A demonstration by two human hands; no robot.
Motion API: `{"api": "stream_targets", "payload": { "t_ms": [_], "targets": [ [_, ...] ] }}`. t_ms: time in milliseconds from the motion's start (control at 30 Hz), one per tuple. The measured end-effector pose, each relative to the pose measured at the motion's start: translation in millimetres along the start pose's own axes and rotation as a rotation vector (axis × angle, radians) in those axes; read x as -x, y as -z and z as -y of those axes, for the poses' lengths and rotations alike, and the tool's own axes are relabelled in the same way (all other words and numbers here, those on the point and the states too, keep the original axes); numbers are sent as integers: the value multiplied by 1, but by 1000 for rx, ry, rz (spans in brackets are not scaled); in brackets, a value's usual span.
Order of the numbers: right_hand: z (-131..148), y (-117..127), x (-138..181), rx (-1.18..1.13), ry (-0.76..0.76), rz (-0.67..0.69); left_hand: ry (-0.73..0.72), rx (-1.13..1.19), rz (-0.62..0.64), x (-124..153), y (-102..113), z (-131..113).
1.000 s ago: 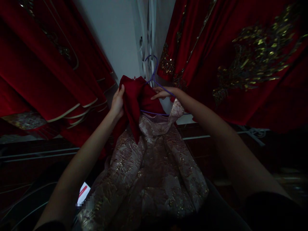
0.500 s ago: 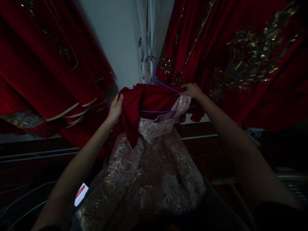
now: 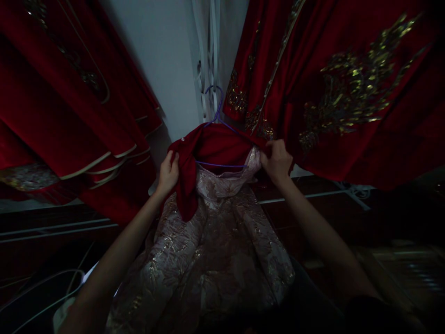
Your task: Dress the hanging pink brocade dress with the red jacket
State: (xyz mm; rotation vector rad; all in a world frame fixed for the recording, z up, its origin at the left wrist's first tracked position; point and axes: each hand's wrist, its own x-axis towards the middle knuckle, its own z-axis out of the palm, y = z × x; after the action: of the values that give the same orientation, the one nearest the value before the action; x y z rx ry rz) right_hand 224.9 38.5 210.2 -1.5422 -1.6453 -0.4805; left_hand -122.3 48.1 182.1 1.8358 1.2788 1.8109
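A pink brocade dress (image 3: 215,250) with gold patterning hangs from a purple wire hanger (image 3: 216,109) in front of me. A dark red cloth (image 3: 208,150) is draped over the hanger's shoulders, above the dress's neckline. My left hand (image 3: 168,172) grips the left end of the red cloth, which droops down beside it. My right hand (image 3: 277,161) is closed on the right end of the cloth at the dress's shoulder. The hanger's hook points up toward white bars (image 3: 208,60) on the wall.
Red velvet garments with cream piping (image 3: 69,120) hang at the left. More red garments with gold embroidery (image 3: 347,88) hang at the right. A pale wall (image 3: 163,60) lies between them. Dark floor with white wire racks (image 3: 41,287) is below left.
My right hand moved from the middle of the hanger out to its right end, spreading the red cloth across the hanger. My left hand dropped slightly, still holding the cloth.
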Motion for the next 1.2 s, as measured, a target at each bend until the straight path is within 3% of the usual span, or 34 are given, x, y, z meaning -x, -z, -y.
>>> {"api": "stream_targets", "payload": {
  "t_ms": [200,300,400,500,600,700,800,867,1033,1100,1200],
  "targets": [
    [-5,16,36,-6,-156,-81,-45,-161,98,8,0,8],
    [-2,18,46,-124,-262,-128,-58,-306,163,14,-2,6],
    [11,13,50,-520,-389,70,-163,-512,272,22,-12,-3],
    [36,-1,46,-879,-386,324,-279,-657,428,37,-31,-11],
    [68,-30,32,-869,-302,306,-315,-675,542,61,-55,-16],
    [94,-67,14,-791,-318,312,-301,-654,603,83,-75,-16],
    [102,-91,5,-865,-256,387,-256,-644,582,92,-81,-15],
    [100,-93,7,-985,-246,394,-215,-622,535,92,-79,-13],
    [88,-71,36,-1182,-392,414,-90,-375,266,92,-80,-21],
    [85,-65,49,-1163,-365,441,-74,-279,146,92,-86,-29],
    [80,-58,64,-1092,-278,446,-65,-214,64,83,-97,-38]
  ]
}}
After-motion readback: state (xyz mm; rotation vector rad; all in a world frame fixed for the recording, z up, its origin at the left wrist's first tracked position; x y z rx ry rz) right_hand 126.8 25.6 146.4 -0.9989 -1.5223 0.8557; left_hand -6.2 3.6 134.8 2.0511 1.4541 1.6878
